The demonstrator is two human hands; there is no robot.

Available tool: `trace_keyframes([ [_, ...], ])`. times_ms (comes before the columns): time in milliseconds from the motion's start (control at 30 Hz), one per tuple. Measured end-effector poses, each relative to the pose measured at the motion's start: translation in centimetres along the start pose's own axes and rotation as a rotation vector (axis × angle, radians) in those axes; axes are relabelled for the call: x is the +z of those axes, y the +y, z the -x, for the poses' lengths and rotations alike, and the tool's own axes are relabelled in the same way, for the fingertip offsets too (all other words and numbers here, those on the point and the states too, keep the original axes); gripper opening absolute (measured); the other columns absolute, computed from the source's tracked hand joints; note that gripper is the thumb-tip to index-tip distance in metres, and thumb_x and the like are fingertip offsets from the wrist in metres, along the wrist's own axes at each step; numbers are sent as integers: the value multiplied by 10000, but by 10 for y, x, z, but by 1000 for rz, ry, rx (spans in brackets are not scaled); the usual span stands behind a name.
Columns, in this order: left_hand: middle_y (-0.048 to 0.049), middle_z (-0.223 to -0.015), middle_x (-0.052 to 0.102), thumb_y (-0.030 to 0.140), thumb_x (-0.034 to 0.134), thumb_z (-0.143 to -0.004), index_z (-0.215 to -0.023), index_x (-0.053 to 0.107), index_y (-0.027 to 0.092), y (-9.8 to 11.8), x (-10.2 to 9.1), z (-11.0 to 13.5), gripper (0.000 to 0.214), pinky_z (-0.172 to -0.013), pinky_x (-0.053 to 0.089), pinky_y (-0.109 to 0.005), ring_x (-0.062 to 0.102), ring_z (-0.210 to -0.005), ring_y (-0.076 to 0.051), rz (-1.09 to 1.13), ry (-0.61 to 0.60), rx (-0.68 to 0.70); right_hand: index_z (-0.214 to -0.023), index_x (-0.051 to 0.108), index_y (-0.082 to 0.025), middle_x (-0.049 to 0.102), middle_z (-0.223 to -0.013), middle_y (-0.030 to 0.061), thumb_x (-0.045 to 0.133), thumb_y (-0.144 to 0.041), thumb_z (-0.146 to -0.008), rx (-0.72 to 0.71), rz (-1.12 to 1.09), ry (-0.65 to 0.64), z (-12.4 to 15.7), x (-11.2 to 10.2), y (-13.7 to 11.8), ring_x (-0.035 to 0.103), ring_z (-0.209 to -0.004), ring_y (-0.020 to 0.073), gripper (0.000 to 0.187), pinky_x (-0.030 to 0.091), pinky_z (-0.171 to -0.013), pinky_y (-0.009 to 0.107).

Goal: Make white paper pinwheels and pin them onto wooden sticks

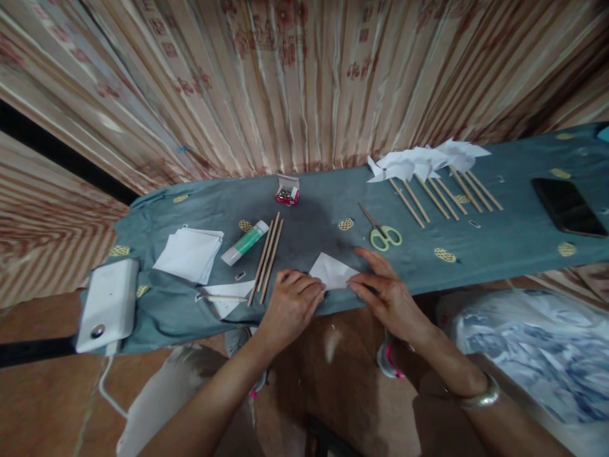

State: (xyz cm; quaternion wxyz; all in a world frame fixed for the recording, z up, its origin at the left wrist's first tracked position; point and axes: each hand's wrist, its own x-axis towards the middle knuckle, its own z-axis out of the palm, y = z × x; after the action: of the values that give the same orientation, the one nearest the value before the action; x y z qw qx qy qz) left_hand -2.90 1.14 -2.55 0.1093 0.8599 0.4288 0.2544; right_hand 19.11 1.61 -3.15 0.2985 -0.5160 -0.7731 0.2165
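the folded white paper (335, 274) lies to the near left of the green-handled scissors (386, 237), its wide side stretched crosswise from hand to hand and one corner pointing away from the person. the left hand (294, 299) pinches its left end; the right hand (392, 297), nearer the scissors, nips the right end between thumb and finger.

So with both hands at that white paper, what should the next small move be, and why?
Probably to press a crease along the near edge of the paper: it looks folded to a rough triangle, and the left hand and right hand are at its near corners.
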Motion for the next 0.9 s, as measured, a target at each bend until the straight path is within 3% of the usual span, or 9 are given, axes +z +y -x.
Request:
trace_keyframes([
  [233,-44,-905,703,254,471,-948,-880,661,170,-3,3,-1,219,-804,382,-357,601,-875,-187,111,-29,-177,-725,633,-206,577,-1298,140,527,-378,-890,136,-166,22,-10,10,4,479,-1274,277,262,360,-1057,464],
  [433,-53,-819,684,242,469,-944,-849,663,162,-7,5,-5,230,-779,406,-352,604,-822,-198,57,-61,-245,-668,589,-208,591,-1264,153,531,-408,-882,132,-114,79,-18,18,7,522,-1217,293,299,381,-1025,463],
  [600,-65,-877,701,231,509,-924,-1013,651,165,-8,7,-5,181,-807,424,-363,623,-852,-212,55,-57,-289,-657,595,-210,582,-1274,153,522,-423,-885,99,-60,84,-20,19,9,505,-1238,292,321,374,-1036,465],
  [733,-48,-888,712,220,536,-907,-1213,548,172,-9,8,-5,309,-819,438,-351,633,-862,-204,104,-31,-347,-742,643,-204,562,-1311,155,533,-430,-875,105,-78,35,-19,14,10,490,-1260,292,284,371,-1041,469],
  [900,-41,-851,704,226,535,-905,-1194,537,157,-10,6,-5,297,-821,436,-360,638,-833,-207,102,-38,-341,-750,633,-202,562,-1312,156,501,-375,-883,101,-69,5,-19,11,10,497,-1253,289,255,370,-1038,480],
])
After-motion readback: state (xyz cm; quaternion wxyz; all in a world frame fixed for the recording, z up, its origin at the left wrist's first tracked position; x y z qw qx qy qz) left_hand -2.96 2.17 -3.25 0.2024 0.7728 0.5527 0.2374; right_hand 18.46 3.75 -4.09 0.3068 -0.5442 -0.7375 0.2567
